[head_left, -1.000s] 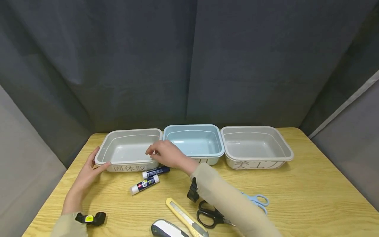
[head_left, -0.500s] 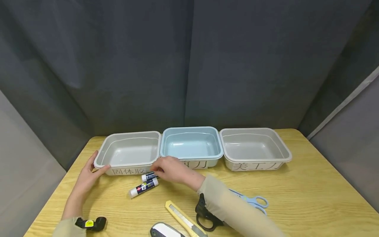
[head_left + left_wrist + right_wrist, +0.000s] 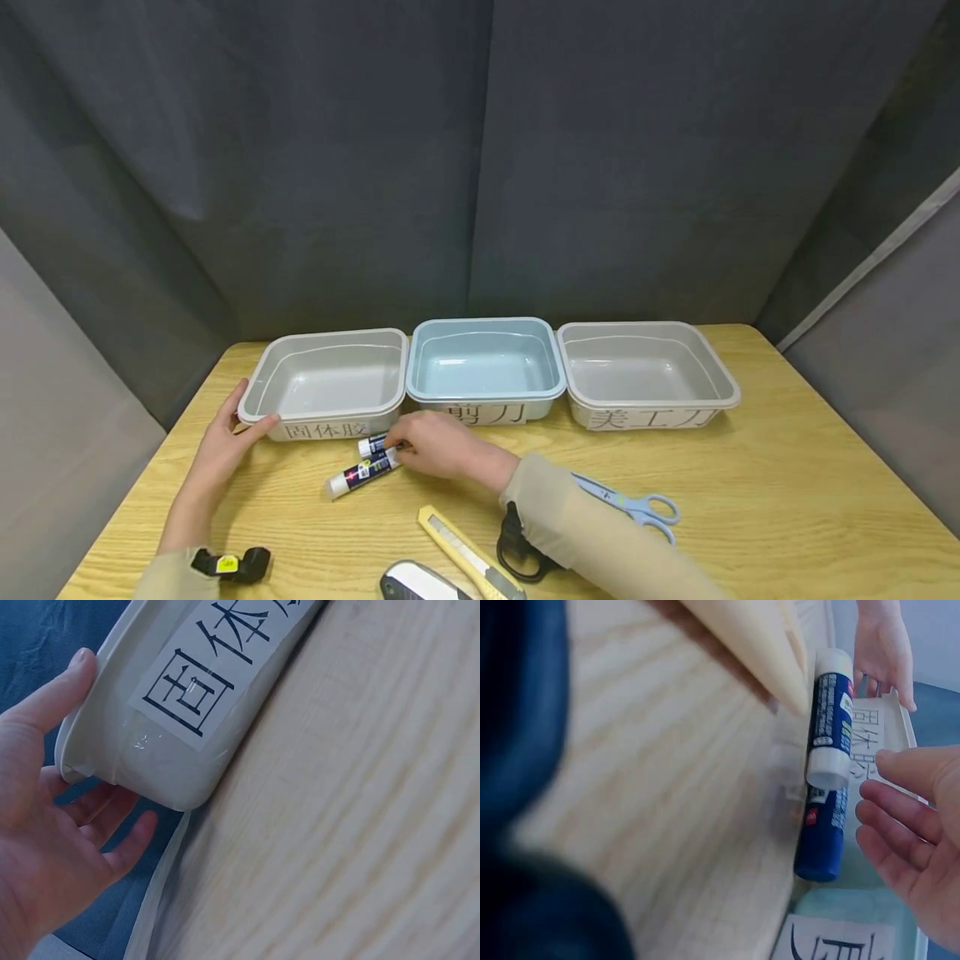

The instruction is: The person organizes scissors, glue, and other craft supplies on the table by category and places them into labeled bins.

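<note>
At the left, my left hand holds the corner of a grey plastic bin labelled 固体胶. In the left wrist view its thumb lies on the rim and the fingers reach beneath. My right hand hovers by two glue sticks before that bin, covering their right ends in the head view. The nearer glue stick has white ends and a navy label; the farther glue stick lies against it, its dark blue end visible from the right wrist. There, the right fingers are loosely bent, apart from both sticks.
A blue bin labelled 剪刀 and a grey bin labelled 美工刀 complete the row. Near the front lie a yellow utility knife, a white-and-black cutter, black scissors partly under the right arm, and light-blue scissors.
My right hand has come down from above the left bin's front edge to the glue sticks, then slightly nearer the front one. The left hand stays on the bin's corner.
</note>
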`<state>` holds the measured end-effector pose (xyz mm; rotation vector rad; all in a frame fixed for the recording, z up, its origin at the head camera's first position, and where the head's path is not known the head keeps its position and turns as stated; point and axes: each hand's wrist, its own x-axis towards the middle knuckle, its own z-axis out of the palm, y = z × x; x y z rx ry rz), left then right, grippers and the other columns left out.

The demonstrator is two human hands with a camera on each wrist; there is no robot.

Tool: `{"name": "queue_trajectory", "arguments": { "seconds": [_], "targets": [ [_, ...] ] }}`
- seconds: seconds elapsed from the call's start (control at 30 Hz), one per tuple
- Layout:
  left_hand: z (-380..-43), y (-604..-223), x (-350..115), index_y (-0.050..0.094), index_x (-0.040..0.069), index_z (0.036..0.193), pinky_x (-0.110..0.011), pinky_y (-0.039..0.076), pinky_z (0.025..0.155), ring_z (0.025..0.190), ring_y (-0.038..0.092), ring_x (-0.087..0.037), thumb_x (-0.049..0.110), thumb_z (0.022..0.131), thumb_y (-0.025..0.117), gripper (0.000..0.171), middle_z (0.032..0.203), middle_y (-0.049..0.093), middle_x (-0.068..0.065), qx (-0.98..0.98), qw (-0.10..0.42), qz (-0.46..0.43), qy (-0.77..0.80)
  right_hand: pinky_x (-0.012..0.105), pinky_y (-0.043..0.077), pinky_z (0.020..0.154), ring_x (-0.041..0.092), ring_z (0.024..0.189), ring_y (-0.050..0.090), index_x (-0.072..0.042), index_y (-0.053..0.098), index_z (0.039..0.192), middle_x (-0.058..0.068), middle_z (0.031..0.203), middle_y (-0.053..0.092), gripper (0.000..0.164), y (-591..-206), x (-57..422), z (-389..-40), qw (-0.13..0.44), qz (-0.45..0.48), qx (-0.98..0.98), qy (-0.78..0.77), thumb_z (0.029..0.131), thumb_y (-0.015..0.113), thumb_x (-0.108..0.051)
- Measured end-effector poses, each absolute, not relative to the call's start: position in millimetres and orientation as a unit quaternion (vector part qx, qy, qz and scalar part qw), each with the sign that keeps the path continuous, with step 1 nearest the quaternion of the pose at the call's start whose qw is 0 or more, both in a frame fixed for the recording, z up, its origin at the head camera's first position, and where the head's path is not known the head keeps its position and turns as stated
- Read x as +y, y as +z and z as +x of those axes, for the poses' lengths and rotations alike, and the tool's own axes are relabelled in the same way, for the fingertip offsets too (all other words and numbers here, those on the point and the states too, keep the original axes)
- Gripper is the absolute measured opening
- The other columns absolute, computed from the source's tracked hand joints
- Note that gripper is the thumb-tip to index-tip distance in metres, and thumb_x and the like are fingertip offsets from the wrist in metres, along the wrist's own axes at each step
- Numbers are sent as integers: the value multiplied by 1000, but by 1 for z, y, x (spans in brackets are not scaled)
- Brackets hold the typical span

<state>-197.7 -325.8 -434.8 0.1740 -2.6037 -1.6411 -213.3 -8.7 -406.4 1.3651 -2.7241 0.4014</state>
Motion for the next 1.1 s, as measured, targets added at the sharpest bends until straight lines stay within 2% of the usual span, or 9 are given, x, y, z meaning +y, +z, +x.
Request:
{"name": "queue_trajectory", "arguments": {
  "seconds": [0.23, 0.47, 0.73, 1.1],
  "targets": [
    [-199, -435, -326, -3, 19, 147, -58, 13, 102, 128, 18, -36, 35, 87, 60, 88, 151, 8, -17, -838, 35, 55, -542, 20, 45, 70, 4, 86, 56, -25, 67, 106, -11, 99, 63, 23, -409, -13, -213, 6, 441, -891, 112, 83, 64, -27],
    [-198, -434, -325, -3, 18, 147, -59, 12, 103, 129, 17, -37, 35, 87, 60, 88, 151, 8, -17, -841, 33, 56, -537, 21, 45, 75, 5, 93, 56, -26, 66, 107, -12, 100, 61, 26, -410, -18, -213, -1, 440, -893, 93, 81, 66, -26],
    [-195, -434, -325, -5, 19, 147, -60, 11, 103, 129, 16, -37, 36, 87, 59, 89, 151, 8, -19, -841, 25, 55, -537, 19, 42, 64, 5, 82, 54, -28, 67, 104, -11, 92, 57, 26, -414, -26, -213, -1, 443, -895, 45, 78, 68, -27],
    [-198, -435, -327, -5, 20, 147, -61, 9, 104, 131, 14, -37, 37, 87, 60, 90, 151, 7, -17, -844, 28, 57, -532, 21, 44, 66, 6, 81, 53, -25, 65, 104, -9, 96, 60, 28, -416, -30, -216, -18, 438, -898, 36, 76, 68, -25]
  ]
}}
